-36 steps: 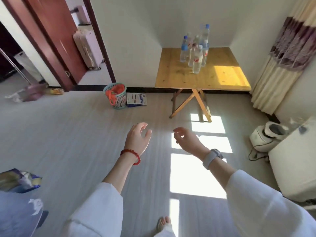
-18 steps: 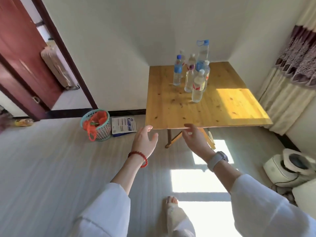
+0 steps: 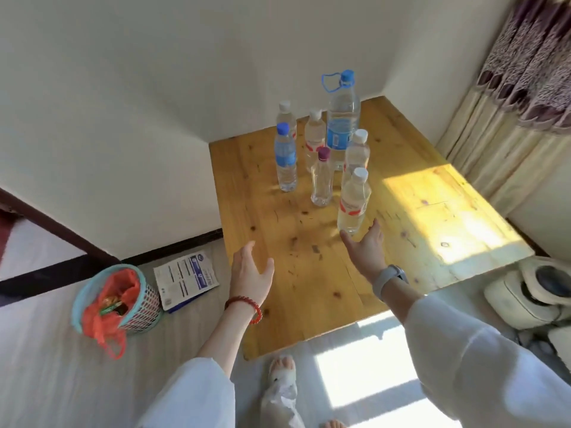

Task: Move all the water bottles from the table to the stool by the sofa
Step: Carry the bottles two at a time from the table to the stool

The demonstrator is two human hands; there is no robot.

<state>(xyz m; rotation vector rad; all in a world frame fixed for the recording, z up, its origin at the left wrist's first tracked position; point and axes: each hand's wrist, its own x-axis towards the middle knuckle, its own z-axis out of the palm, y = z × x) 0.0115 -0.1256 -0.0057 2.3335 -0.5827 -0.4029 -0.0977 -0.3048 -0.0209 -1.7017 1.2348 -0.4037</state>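
Bottles (image 3: 321, 168) clustered mid-table (image 3: 278, 304), edges apart.

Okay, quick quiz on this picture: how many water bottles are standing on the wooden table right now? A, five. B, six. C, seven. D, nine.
C: seven water bottles stand upright on the wooden table: the tall blue-handled bottle, four white-capped bottles, one blue-capped bottle and one purple-capped bottle. Both the left hand and the right hand are open and hold none.
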